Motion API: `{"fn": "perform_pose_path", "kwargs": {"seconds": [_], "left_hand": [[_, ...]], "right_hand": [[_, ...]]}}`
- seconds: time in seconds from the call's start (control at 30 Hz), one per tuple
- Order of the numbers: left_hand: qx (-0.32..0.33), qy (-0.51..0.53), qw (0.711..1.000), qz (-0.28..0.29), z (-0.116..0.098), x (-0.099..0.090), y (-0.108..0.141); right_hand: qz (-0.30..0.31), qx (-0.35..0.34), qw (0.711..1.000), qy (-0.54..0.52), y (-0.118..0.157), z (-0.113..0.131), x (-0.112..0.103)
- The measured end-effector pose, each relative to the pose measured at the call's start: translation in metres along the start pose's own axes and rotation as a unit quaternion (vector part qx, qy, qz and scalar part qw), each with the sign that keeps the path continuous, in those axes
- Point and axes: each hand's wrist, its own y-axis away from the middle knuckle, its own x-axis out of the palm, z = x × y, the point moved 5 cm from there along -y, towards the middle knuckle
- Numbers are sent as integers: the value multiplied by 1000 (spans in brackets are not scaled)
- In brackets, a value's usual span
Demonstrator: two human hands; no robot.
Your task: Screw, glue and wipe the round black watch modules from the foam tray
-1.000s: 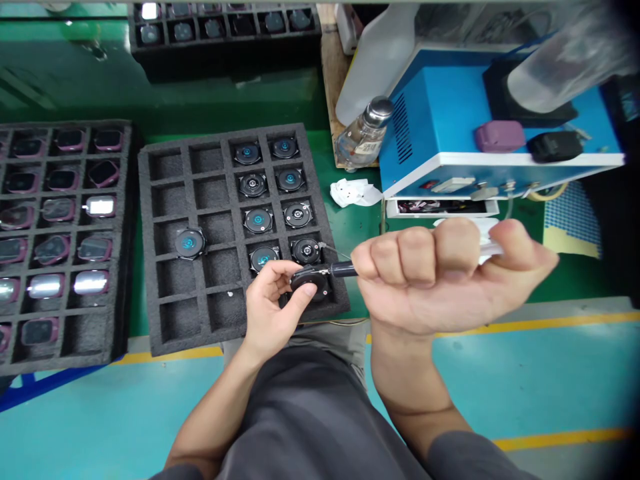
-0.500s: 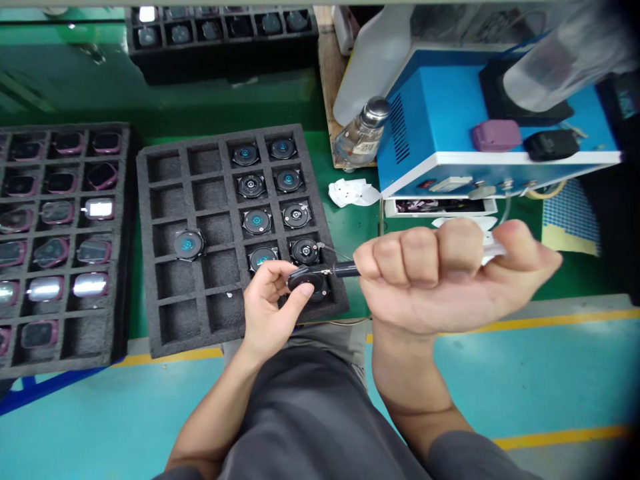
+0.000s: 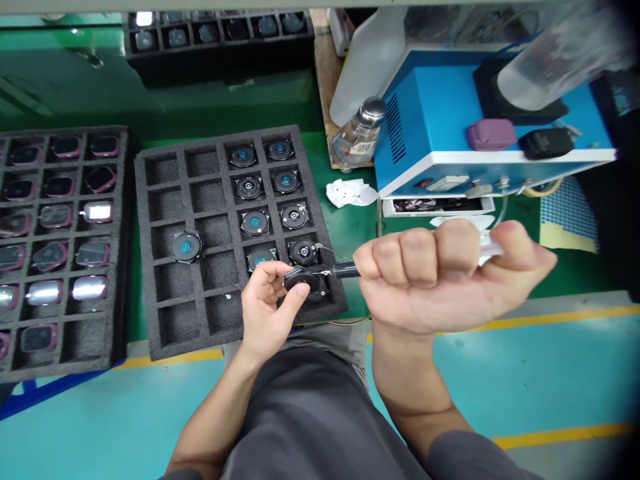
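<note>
My left hand (image 3: 265, 307) is closed, pinching a round black smartwatch body (image 3: 303, 284) on its edge over the lower right of the foam tray (image 3: 155, 293). Wrapped in a fist, my right hand (image 3: 440, 277) grips a black pen-shaped tool (image 3: 345, 269). The tool's thin metal tip points left and meets the rim of the watch body, as far as I can see. A white piece (image 3: 489, 248) shows beside my right thumb, with a clear tube rising behind it. Several more round watch bodies (image 3: 255, 222) sit in the tray's right columns, and one lies in a left-hand cell.
Another foam tray (image 3: 116, 333) with several purple-framed square watches stands at the left, a further one (image 3: 225, 63) at the back. A blue machine (image 3: 430, 120), a glass bottle (image 3: 357, 133), a white bottle (image 3: 370, 63) and white papers (image 3: 350, 193) lie to the right.
Both hands keep their grips with the tool at the watch rim. The watch body has shifted very slightly left, and the whole view has moved a little.
</note>
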Motion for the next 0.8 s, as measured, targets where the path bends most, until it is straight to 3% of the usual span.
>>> {"fn": "perform_pose_path", "kwargs": {"seconds": [0.37,0.57,0.8], "left_hand": [[0,8,1000,-8,-1,0,-1],[13,31,999,-5,2,-3,-1],[3,54,998,-26,8,-12,-3]], "right_hand": [[-37,12,997,63,1,1,-4],[-30,-25,999,15,0,6,-6],[-162,-60,980,101,-3,36,-5]]}}
